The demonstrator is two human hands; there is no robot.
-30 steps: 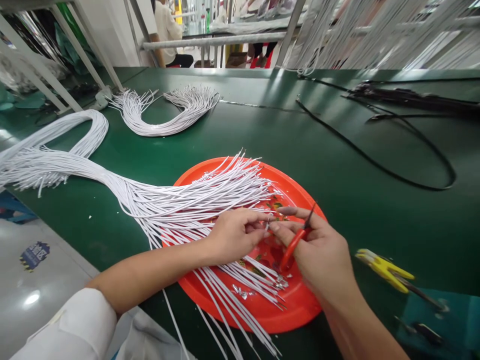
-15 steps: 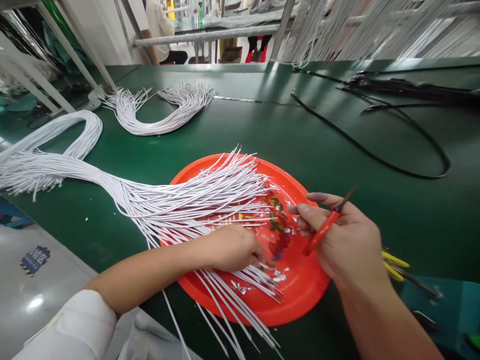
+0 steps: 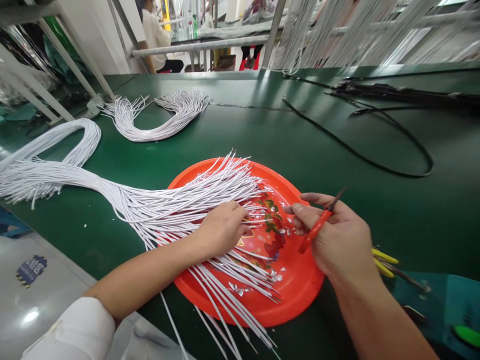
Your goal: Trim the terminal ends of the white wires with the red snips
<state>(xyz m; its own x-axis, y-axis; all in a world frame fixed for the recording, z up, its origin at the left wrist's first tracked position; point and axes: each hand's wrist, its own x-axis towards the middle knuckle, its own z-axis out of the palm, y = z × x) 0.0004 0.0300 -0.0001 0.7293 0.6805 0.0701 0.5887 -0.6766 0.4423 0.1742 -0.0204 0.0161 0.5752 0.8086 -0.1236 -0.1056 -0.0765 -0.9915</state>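
A fanned bundle of white wires [image 3: 180,200] lies across a red plastic tray [image 3: 296,305] with a printed pattern. My left hand [image 3: 223,227] rests over the middle of the bundle, its fingers curled and pinched at the wire ends; the fingertips are partly hidden. At the tray's right rim my right hand [image 3: 341,240] has red-handled scissors [image 3: 317,230] tucked in it, dark blades pointing up and away. Its thumb and forefinger reach toward the tray. Small shiny foil-like scraps [image 3: 238,289] are scattered on the tray.
More white wire bundles [image 3: 157,132] lie on the green table [image 3: 240,132] at the back left. Black cables [image 3: 390,165] are at the back right. Yellow-handled pliers [image 3: 386,260] lie right of my right hand. A person [image 3: 155,37] sits beyond the metal frame.
My left hand has moved up and away from the near wires to the middle of the bundle. My right hand keeps the scissors in about the same pose. The view has shifted slightly.
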